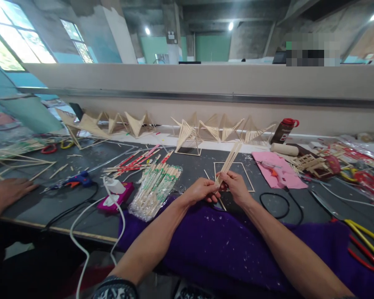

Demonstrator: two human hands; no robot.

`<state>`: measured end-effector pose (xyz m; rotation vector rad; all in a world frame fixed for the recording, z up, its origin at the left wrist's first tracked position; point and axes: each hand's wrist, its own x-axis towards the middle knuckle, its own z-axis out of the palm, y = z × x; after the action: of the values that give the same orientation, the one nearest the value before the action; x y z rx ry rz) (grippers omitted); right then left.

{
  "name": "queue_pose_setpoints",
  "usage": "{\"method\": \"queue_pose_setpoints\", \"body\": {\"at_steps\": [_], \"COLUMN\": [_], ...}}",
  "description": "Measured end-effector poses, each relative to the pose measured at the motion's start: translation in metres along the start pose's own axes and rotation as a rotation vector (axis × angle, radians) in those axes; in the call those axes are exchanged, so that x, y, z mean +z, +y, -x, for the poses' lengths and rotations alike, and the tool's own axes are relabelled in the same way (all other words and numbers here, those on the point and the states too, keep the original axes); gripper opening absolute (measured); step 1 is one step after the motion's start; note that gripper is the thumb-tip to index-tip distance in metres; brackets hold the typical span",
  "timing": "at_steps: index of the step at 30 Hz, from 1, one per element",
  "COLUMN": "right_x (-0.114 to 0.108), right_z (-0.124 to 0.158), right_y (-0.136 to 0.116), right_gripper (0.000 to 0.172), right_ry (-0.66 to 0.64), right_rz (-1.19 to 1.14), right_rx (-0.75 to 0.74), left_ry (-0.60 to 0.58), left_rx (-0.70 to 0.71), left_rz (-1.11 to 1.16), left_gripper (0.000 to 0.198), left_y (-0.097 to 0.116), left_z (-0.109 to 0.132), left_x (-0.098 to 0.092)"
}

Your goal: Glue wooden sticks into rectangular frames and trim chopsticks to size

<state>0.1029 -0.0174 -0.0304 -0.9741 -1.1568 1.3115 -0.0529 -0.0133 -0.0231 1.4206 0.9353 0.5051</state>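
Note:
A small bundle of thin wooden sticks (231, 158), possibly chopsticks, rises at a slant from between my two hands. My left hand (205, 189) is closed around its lower end. My right hand (234, 185) pinches the same bundle from the right, just beside the left. Behind and below them a square stick frame (248, 176) lies on the dark table. To the left of my hands sits a clear plastic bag of wrapped chopsticks (157, 187), with loose red-and-white wrapped ones (127, 166) behind it. A purple cloth (212, 245) covers my lap.
Twisted stick models (187, 135) line the back. A blue glue gun (81, 179) and magenta power strip (116, 199) lie left, near another person's hand (11, 191). At right are a pink glue gun (279, 176) on pink cloth, a bottle (282, 132) and large scissors (361, 238).

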Motion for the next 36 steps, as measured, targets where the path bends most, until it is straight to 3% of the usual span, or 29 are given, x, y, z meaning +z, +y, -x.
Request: {"method": "queue_pose_setpoints", "body": {"at_steps": [24, 36], "right_x": [-0.005, -0.007], "right_z": [-0.0037, -0.0058], "right_y": [-0.0041, -0.0051], "right_gripper": [0.027, 0.026], "right_ry": [-0.065, 0.041], "right_rz": [-0.002, -0.019], "right_rx": [-0.01, -0.061], "left_ry": [-0.031, 0.0], "left_rx": [-0.005, -0.003], "left_rz": [0.115, 0.117], "left_gripper": [0.04, 0.035], "left_y": [0.0024, 0.0052], "left_z": [0.0001, 0.0022], "left_x": [0.0046, 0.0049]}}
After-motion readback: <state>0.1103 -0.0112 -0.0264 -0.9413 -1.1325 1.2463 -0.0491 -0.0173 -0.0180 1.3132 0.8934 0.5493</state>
